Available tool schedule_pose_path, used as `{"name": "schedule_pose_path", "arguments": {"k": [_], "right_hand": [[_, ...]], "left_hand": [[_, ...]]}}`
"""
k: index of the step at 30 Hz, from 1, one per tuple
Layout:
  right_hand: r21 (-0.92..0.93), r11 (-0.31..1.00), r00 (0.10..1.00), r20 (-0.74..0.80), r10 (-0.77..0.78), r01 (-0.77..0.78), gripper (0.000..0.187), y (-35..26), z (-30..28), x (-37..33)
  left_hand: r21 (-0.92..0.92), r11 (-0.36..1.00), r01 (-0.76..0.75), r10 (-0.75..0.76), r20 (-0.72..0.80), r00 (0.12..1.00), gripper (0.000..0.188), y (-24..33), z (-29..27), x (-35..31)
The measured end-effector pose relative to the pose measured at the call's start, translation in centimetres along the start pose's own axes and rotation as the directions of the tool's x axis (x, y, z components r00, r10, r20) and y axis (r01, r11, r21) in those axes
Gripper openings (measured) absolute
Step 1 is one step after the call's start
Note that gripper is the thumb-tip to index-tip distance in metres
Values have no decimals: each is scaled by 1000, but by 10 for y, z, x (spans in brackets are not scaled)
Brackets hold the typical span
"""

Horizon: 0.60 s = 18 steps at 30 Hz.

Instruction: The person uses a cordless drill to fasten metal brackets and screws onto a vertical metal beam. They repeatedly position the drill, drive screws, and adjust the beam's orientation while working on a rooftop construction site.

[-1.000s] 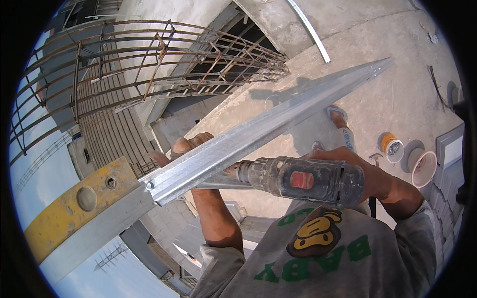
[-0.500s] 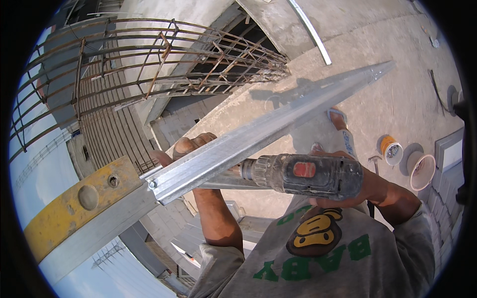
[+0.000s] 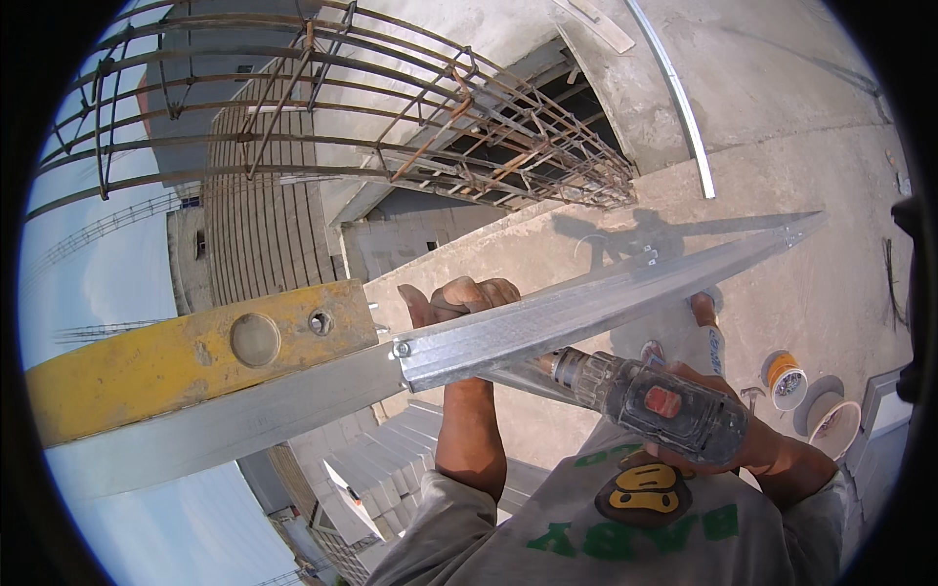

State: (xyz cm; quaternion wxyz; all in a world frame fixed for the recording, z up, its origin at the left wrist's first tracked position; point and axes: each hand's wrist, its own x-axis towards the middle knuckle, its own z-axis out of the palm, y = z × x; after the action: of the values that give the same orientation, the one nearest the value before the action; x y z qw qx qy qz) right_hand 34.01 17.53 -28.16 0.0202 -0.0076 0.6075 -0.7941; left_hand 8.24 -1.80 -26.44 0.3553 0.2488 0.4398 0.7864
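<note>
A long galvanised steel channel (image 3: pixel 576 317) runs from the middle of the view toward the far right, with a small bolt (image 3: pixel 402 349) at its near end. Behind it, my left hand (image 3: pixel 471 296) has curled fingers closed at its edge, thumb sticking up; the channel hides the palm. My right hand (image 3: pixel 760 441) grips a dusty black cordless drill (image 3: pixel 674 400) below the channel. The drill's chuck points left toward the underside; its tip is hidden. Against the channel's near end lies a bar (image 3: pixel 195 352) with a worn yellow face, a round recess and a hole.
A rusty rebar cage (image 3: pixel 391 137) stretches across the upper left, above a dark opening. Another metal strip (image 3: pixel 679 103) lies on the concrete floor (image 3: pixel 782 156). To the right are an orange-and-white bucket (image 3: pixel 787 383), a hammer (image 3: pixel 751 396) and a pale bucket (image 3: pixel 835 430).
The view has shifted, so the channel, bar and hands appear farther right. The drill has tilted, its body lower and its chuck lower against the channel. Both hands keep their holds.
</note>
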Motion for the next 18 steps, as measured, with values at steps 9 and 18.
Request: {"name": "schedule_pose_path", "arguments": {"k": [9,18], "right_hand": [[-427,889,986,97,-135,163,56,-3,-4,12],[-41,994,995,-31,100,-101,52,4,2,5]], "left_hand": [[20,1000,12,-13,25,1000,84,7,0,-3],[43,999,-4,2,36,999,82,10,7,0]]}}
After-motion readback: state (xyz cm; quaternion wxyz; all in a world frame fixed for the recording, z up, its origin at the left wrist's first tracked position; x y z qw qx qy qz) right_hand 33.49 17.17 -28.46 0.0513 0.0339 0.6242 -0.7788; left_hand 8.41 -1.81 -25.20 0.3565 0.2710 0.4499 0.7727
